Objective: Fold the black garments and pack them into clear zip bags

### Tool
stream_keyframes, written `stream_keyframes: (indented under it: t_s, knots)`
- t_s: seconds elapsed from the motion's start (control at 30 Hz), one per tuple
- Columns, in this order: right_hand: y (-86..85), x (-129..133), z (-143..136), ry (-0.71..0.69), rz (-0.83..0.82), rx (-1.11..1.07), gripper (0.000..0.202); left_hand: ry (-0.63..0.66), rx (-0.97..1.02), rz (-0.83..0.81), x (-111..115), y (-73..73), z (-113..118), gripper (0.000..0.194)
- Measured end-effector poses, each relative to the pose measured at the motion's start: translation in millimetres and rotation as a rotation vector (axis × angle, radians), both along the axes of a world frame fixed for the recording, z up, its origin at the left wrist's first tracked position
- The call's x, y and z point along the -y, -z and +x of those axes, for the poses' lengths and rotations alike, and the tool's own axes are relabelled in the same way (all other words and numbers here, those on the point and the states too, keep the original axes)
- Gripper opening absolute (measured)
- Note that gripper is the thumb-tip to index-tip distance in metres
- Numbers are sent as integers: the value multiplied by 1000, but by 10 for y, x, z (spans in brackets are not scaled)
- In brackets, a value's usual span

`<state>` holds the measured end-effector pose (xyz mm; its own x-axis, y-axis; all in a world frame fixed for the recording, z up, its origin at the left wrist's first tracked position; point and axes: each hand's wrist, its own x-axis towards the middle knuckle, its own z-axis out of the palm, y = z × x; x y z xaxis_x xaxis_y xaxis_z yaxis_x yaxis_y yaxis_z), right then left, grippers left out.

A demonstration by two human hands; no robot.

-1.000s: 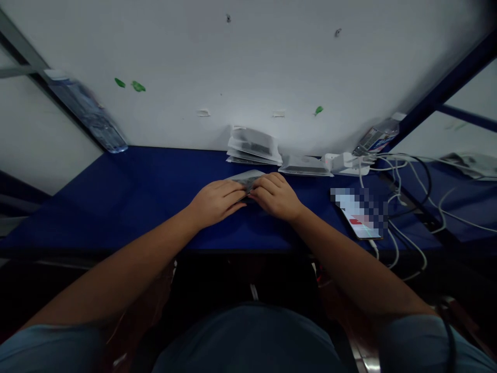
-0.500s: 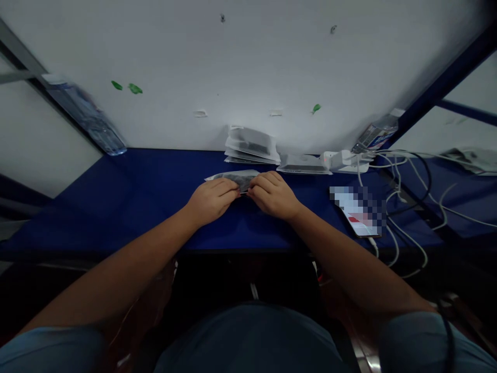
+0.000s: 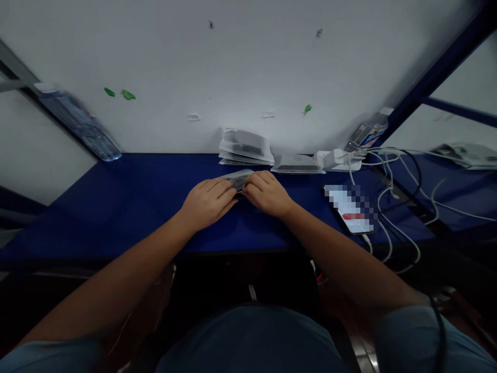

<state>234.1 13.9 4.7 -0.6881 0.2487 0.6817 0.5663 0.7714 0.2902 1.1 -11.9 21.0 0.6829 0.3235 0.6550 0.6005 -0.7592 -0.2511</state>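
Note:
Between my two hands is a translucent plastic pouch [image 3: 238,178] with something dark inside; what the dark content is cannot be made out. My left hand [image 3: 207,202] has its fingers closed on the pouch's left and near side. On the right, my right hand [image 3: 267,192] grips its near right edge with bent fingers. The fingertips of both hands nearly meet, and they cover much of the pouch. Just behind it, a stack of similar pouches [image 3: 245,147] leans at the wall, with another flat pouch [image 3: 297,164] beside it.
A phone [image 3: 349,210] with a cable plugged in lies on the blue desk [image 3: 147,207] at right. Behind it are a white power strip [image 3: 337,160], tangled white cables [image 3: 392,192] and a water bottle [image 3: 368,130]. Another clear bottle [image 3: 79,122] stands at the left.
The view has shifted slightly, so the scene sits a little further left. My left hand now covers more of the pouch's left part. Both hands keep hold of the pouch.

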Motion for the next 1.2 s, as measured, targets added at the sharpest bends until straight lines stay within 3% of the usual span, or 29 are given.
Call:
stream_keyframes:
  t_s: [0.13,0.43,0.63,0.77,0.87,1.07,1.2]
  knots:
    - [-16,23,-20,-27,-4,21,24,16,-18,19,-24,25,60,20]
    - [-31,38,-43,-9,50,39,24,107,40,-4,-88,31,-49,17]
    - [6,-10,17,-83,-129,-74,16,72,108,-13,-85,42,-102,18]
    - [-4,-33,92,-78,-247,-181,29,39,200,-43,-83,44,-157,16]
    - [-18,-35,112,-69,-285,-165,27,27,218,-77,-81,43,-163,14]
    - [2,-12,41,-64,-225,-131,36,22,222,-86,-68,52,-120,14]
    - [30,-15,4,-13,-191,-106,22,7,237,-98,-61,52,-107,14]
